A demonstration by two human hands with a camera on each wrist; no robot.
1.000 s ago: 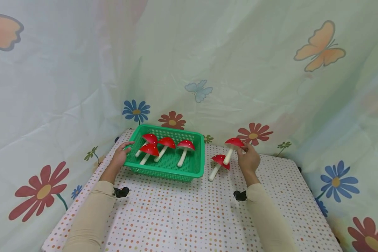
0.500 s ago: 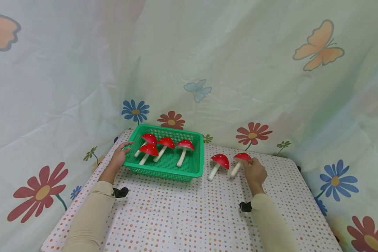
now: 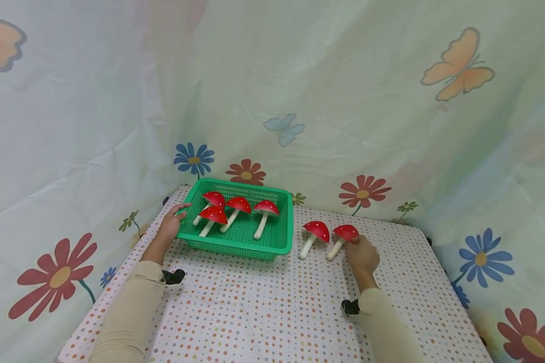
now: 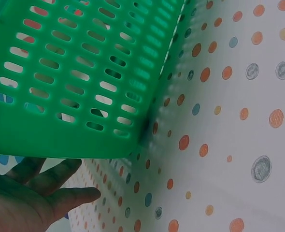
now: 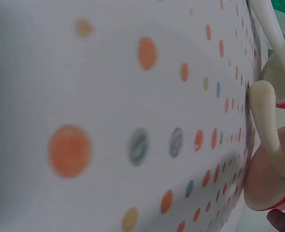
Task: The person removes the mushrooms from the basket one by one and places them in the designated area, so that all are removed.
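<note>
My right hand (image 3: pixel 363 257) grips a toy mushroom (image 3: pixel 346 232) by its red, white-spotted cap, low over the table. In the right wrist view, dark fingers (image 5: pixel 283 220) show at the edge of this mushroom's cap, and its white stem (image 5: pixel 265 113) points away from them. A second mushroom (image 3: pixel 317 231) lies just to its left. The green plastic basket (image 3: pixel 236 246) at the left holds several like mushrooms (image 3: pixel 266 207). Beside its left rim is my left hand (image 3: pixel 169 225), fingers extended; the left wrist view shows the fingers (image 4: pixel 60 171) against the rim's underside.
A dotted cloth covers the table (image 3: pixel 259 307). Behind and along both sides hangs a pale curtain (image 3: pixel 345 126) printed with flowers and butterflies. Dark wrist cameras (image 3: pixel 173 277) sit at both cuffs.
My right hand has carried its mushroom down and to the right, away from above the other one, then shifted it slightly back left. The left hand and basket have stayed in place.
</note>
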